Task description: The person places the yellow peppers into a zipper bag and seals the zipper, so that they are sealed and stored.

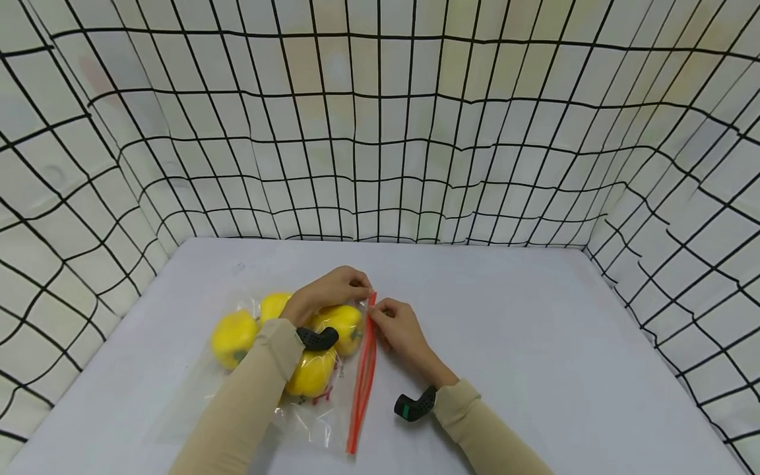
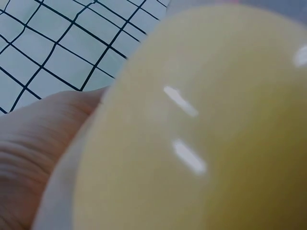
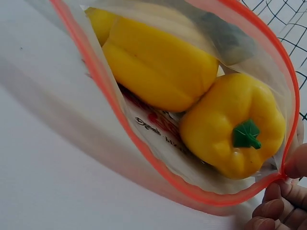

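A clear zip bag [image 1: 320, 422] with a red zip edge [image 1: 362, 389] lies on the table with several yellow bell peppers [image 1: 311, 373] inside. My left hand [image 1: 329, 290] reaches over the bag and pinches the far end of the red edge. Just nearer to me, my right hand [image 1: 404, 326] pinches the same edge from the right. In the right wrist view the mouth gapes below the pinched corner, showing a bell pepper [image 3: 225, 129] with a green stem. A pepper [image 2: 192, 120] fills most of the left wrist view beside the left hand [image 2: 43, 139].
The white table [image 1: 534, 343] stretches out to the right of the bag. Black netting [image 1: 380, 142] over pale walls stands behind the table and along both sides. A black wrist device [image 1: 415, 404] sits on the right wrist and another [image 1: 317, 338] on the left.
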`<action>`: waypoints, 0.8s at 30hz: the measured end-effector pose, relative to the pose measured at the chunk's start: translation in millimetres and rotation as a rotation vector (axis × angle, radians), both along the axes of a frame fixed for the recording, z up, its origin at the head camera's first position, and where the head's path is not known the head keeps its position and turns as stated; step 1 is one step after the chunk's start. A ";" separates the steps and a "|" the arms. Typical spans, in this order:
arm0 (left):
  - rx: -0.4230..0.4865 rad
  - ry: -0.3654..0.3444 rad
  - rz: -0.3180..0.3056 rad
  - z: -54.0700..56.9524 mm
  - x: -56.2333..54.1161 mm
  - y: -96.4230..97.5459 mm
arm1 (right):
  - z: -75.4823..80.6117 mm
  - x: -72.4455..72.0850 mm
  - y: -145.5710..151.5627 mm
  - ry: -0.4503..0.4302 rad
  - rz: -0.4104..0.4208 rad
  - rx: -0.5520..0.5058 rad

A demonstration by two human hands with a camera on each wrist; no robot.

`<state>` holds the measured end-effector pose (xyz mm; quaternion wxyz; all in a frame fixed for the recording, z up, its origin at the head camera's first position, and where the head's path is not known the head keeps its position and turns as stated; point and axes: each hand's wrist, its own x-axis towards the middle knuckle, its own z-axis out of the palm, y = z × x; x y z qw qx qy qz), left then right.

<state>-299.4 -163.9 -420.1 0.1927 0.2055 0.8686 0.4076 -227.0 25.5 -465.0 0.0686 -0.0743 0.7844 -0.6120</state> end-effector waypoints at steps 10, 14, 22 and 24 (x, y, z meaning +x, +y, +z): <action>-0.073 0.048 -0.042 4.5 2.1 7.8 | -8.1 6.4 -1.3 0.044 -0.046 -0.007; -0.133 0.086 -0.087 11.1 0.2 15.3 | -3.4 9.2 -1.7 0.013 -0.042 -0.077; -0.146 0.127 -0.013 19.0 -3.5 33.2 | -8.2 -1.3 3.0 -0.060 -0.059 -0.194; -0.140 0.122 0.042 20.6 -1.7 36.1 | -7.9 -2.3 4.2 -0.073 -0.063 -0.206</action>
